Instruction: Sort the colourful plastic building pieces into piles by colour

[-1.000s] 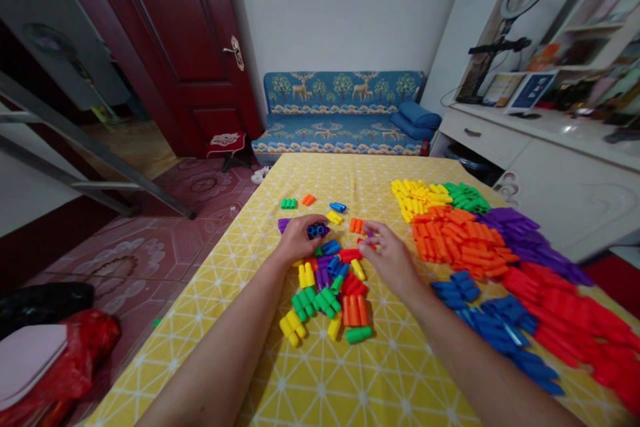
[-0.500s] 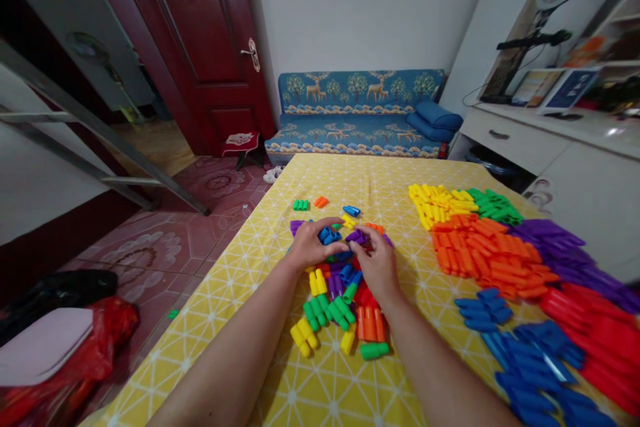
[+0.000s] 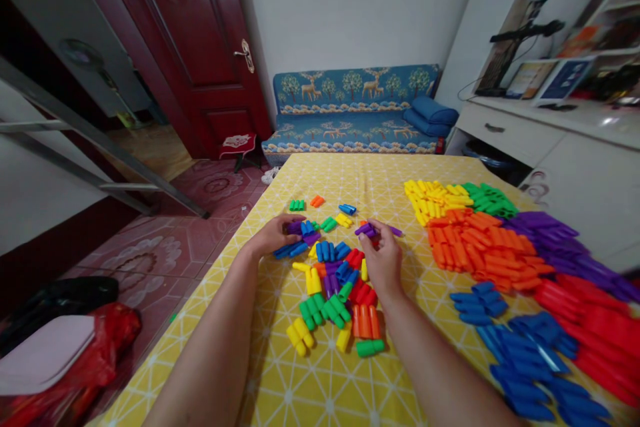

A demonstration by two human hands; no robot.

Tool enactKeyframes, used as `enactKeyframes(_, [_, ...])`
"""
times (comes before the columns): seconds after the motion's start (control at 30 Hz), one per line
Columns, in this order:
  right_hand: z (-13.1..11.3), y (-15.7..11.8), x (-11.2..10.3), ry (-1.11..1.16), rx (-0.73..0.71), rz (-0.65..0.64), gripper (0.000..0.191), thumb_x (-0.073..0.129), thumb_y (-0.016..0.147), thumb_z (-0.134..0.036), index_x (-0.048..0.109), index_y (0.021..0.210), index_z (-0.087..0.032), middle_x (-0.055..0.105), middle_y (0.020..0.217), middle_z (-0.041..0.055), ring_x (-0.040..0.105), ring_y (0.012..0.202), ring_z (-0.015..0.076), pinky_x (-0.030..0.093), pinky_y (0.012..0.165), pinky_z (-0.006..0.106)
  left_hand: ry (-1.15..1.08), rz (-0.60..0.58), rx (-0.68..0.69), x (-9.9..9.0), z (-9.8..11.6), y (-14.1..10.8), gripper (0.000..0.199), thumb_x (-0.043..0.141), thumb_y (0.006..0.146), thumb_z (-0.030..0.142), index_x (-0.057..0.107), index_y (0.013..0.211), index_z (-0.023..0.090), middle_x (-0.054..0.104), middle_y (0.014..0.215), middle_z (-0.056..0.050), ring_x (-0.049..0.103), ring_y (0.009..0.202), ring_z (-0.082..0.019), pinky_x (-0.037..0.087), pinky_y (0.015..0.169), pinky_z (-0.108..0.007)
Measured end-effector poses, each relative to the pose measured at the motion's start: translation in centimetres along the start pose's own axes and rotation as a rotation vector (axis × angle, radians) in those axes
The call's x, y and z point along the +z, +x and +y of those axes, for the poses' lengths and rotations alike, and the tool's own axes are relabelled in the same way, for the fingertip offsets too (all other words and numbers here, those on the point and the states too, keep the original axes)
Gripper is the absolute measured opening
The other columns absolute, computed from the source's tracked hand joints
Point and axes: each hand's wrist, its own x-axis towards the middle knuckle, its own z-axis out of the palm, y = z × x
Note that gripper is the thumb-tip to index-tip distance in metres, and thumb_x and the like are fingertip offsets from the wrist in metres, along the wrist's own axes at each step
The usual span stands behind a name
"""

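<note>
Purple piece (image 3: 366, 230): pinched between thumb and fingers of your right hand (image 3: 385, 253). Your left hand (image 3: 270, 237) curls about a purple-and-blue cluster (image 3: 295, 227); can't tell whether it grips. Mixed pieces (image 3: 330, 284) lie on the bench (image 3: 300, 390), between and nearer you than both hands. Orange heap (image 3: 480, 247) sits right of your right hand. Best: light pinch, tube ends uncovered, wrists clear of loose pieces.

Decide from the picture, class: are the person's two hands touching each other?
No, the left hand and right hand are apart, with blue pieces showing between them.
</note>
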Motion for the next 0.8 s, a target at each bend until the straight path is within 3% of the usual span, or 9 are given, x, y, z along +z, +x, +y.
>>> enactKeyframes(0.13, [-0.3, -0.1, 0.0, -0.012, 0.004, -0.02, 0.038, 0.06, 0.081, -0.026, 0.064, 0.117, -0.018, 0.072, 0.101, 0.009, 0.066, 0.081, 0.0189, 0.053, 0.077, 0.034, 0.154, 0.081, -0.058, 0.4, 0.2, -0.2, 0.051, 0.074, 0.063, 0.031, 0.071, 0.112, 0.018, 0.074, 0.091, -0.005, 0.067, 0.081, -0.021, 0.053, 0.076, -0.032])
enactKeyframes(0.33, [-1.3, -0.3, 0.0, 0.001, -0.012, -0.105, 0.04, 0.059, 0.08, -0.026, 0.063, 0.119, -0.016, 0.071, 0.098, 0.0097, 0.066, 0.074, 0.0178, 0.053, 0.069, 0.031, 0.338, 0.285, -0.044, 1.7, 0.1, 0.1, 0.024, 0.069, 0.073, 0.034, 0.076, 0.09, 0.019, 0.074, 0.082, -0.005, 0.067, 0.075, -0.021, 0.049, 0.069, -0.029])
enactKeyframes(0.5, [-1.5, -0.4, -0.1, -0.001, 0.005, -0.116, 0.04, 0.059, 0.08, -0.028, 0.064, 0.117, -0.015, 0.071, 0.092, 0.0083, 0.064, 0.07, 0.0172, 0.053, 0.067, 0.03, 0.298, 0.366, -0.072, 1.7, 0.0, 0.1, 0.024, 0.064, 0.079, 0.03, 0.076, 0.096, 0.018, 0.077, 0.089, -0.007, 0.07, 0.081, -0.02, 0.052, 0.073, -0.027])
enactKeyframes(0.7, [-1.7, -0.4, -0.1, 0.01, 0.026, -0.122, 0.038, 0.059, 0.078, -0.029, 0.065, 0.114, -0.015, 0.071, 0.088, 0.0072, 0.062, 0.066, 0.0166, 0.052, 0.065, 0.03, 0.46, 0.339, -0.09, 1.8, 0.8, -0.3, 0.032, 0.069, 0.069, 0.026, 0.076, 0.1, 0.027, 0.077, 0.091, -0.003, 0.07, 0.086, -0.022, 0.051, 0.075, -0.028])
enactKeyframes(0.8, [-1.7, -0.4, 0.0, 0.025, 0.028, -0.129, 0.038, 0.06, 0.078, -0.029, 0.065, 0.113, -0.016, 0.071, 0.088, 0.0067, 0.063, 0.067, 0.0167, 0.053, 0.064, 0.03, 0.298, 0.443, -0.113, 2.1, 1.2, -0.2, 0.028, 0.07, 0.068, 0.031, 0.078, 0.093, 0.021, 0.075, 0.082, -0.006, 0.068, 0.076, -0.021, 0.049, 0.068, -0.027])
